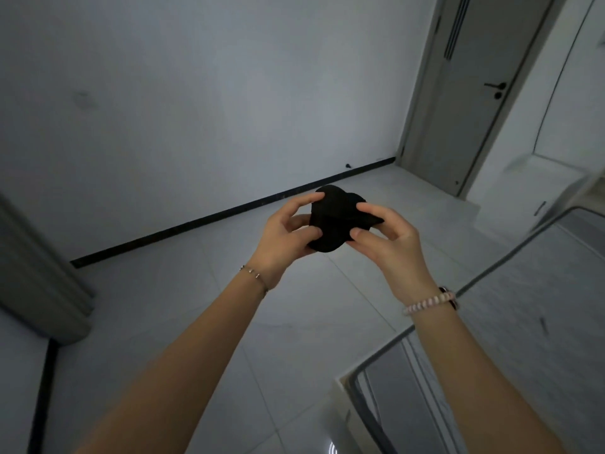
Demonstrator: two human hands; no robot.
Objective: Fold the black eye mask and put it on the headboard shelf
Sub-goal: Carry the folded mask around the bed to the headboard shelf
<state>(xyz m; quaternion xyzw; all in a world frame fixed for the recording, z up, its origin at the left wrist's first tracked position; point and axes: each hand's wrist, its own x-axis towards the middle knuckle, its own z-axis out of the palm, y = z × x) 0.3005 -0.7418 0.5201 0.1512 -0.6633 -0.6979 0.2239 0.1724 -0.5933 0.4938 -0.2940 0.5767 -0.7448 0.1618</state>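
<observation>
Both the left hand (288, 231) and right hand (383, 234) pinch the folded black eye mask (334, 221) between their fingers, above the floor (294, 322). A loosened pinch could let it spring open or drop.

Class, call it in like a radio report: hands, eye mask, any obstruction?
Left hand and right hand both pinching the black eye mask. Mask bunched, held in the air over the floor. No headboard shelf in view. Nothing obstructing.

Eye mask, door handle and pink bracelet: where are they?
Eye mask (334, 221): head view, middle of the black fabric.
Door handle (495, 85): head view, on the lever.
Pink bracelet (429, 302): head view, beads on the right wrist.
</observation>
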